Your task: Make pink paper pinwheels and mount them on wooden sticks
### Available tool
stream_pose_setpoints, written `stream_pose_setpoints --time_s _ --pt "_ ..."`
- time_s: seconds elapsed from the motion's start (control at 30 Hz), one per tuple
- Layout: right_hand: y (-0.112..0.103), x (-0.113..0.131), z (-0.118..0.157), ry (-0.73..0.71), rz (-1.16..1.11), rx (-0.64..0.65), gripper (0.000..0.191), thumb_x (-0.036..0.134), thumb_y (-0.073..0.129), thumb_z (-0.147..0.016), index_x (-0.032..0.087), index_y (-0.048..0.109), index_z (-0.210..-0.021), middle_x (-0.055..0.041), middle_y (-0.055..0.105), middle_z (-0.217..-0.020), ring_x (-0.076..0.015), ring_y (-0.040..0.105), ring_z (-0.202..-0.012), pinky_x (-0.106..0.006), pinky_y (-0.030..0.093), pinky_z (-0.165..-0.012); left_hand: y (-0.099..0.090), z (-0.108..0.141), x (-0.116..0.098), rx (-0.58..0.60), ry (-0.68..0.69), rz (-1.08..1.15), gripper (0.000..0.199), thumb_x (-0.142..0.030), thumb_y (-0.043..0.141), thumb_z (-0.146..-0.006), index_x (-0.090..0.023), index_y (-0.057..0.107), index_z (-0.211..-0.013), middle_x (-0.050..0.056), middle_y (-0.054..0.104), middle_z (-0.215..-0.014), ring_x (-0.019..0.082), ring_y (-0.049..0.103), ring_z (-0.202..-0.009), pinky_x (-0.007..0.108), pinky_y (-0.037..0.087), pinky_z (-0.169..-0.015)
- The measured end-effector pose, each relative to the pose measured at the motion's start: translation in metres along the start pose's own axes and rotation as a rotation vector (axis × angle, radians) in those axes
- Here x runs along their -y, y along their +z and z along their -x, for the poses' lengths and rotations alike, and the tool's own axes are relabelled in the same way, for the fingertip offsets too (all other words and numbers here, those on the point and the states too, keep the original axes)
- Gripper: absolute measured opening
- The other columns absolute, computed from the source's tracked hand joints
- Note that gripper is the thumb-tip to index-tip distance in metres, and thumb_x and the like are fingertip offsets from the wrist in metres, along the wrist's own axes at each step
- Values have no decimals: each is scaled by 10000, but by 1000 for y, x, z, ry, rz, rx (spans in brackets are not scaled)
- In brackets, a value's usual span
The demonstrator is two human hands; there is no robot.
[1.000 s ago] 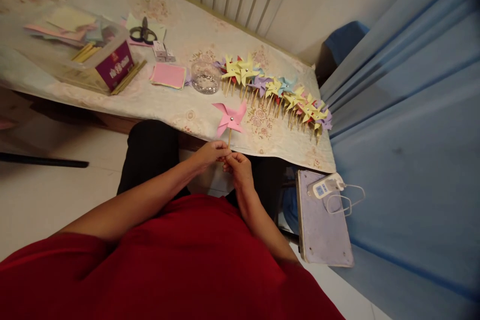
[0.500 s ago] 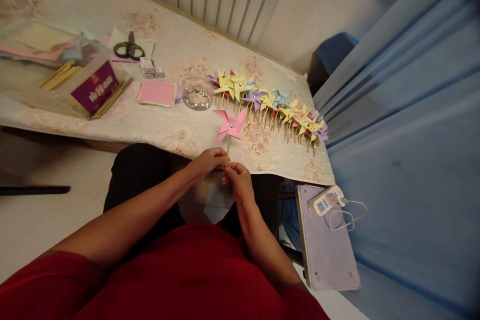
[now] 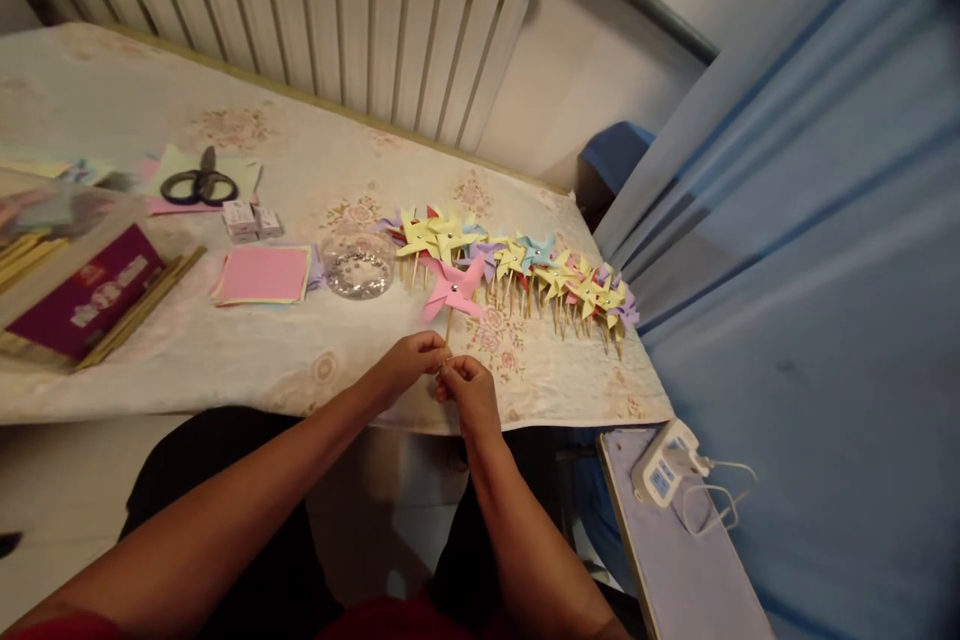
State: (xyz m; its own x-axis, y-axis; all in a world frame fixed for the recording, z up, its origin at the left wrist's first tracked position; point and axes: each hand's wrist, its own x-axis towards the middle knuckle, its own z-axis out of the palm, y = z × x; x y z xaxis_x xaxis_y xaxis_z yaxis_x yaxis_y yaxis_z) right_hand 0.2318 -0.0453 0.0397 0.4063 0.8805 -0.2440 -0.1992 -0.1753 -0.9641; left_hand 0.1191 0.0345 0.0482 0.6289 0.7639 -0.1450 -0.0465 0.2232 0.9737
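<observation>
A pink paper pinwheel (image 3: 454, 288) with a shiny pin at its centre stands upright on a thin stick over the near part of the table. My left hand (image 3: 418, 356) pinches the stick below the pinwheel. Just to the right, my right hand (image 3: 469, 388) has its fingers closed at the stick's lower end, close against the left fingertips. Behind them, several finished pinwheels (image 3: 514, 260) in yellow, purple, blue and red lie in a row on the flowered cloth. A clear round dish (image 3: 358, 270) of small shiny pins is to the left of the row.
Pink paper squares (image 3: 262, 274), small boxes (image 3: 251, 220) and black scissors (image 3: 201, 183) lie on the left. A purple-labelled container (image 3: 90, 295) holds sticks. A white power adapter (image 3: 666, 465) rests on a low stand (image 3: 694, 570) at the right, beside a blue curtain (image 3: 787, 270).
The view has shifted, so the table things appear lower and further left. Both hands keep hold of the stick, and the pink pinwheel has turned a little.
</observation>
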Motion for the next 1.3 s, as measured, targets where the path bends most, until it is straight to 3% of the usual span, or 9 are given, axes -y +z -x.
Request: stream_pose_setpoints --time_s 0.17,0.6,1.2,1.3 --pt "9 8 -25 -55 93 0 140 293 684 -695 186 601 -662 54 573 -531 -91 519 -460 -225 416 -505 -13 -22 3 10 26 -14 256 -405 662 -737 -176 557 -694 -33 532 -643 126 478 -613 273 374 -611" --pt "30 19 -77 -29 228 133 138 278 714 -690 183 625 -644 31 601 -502 -100 532 -467 -220 383 -502 -43 -44 -2 -156 39 -45 261 -418 658 -719 -198 532 -659 -38 504 -639 139 469 -641 273 379 -625" --pt "28 10 -77 8 217 207 164 301 710 -697 194 591 -659 34 612 -517 -111 548 -470 -220 403 -493 -48 -45 2 -180 -3 22 250 -399 673 -712 -190 540 -674 -48 498 -634 122 440 -616 271 352 -609" --pt "21 16 -80 -90 236 107 168 331 695 -715 193 604 -685 45 591 -516 -112 530 -477 -228 408 -501 -48 -43 3 -160 -2 7 254 -407 670 -735 -186 552 -692 -47 516 -630 123 451 -621 273 352 -628"
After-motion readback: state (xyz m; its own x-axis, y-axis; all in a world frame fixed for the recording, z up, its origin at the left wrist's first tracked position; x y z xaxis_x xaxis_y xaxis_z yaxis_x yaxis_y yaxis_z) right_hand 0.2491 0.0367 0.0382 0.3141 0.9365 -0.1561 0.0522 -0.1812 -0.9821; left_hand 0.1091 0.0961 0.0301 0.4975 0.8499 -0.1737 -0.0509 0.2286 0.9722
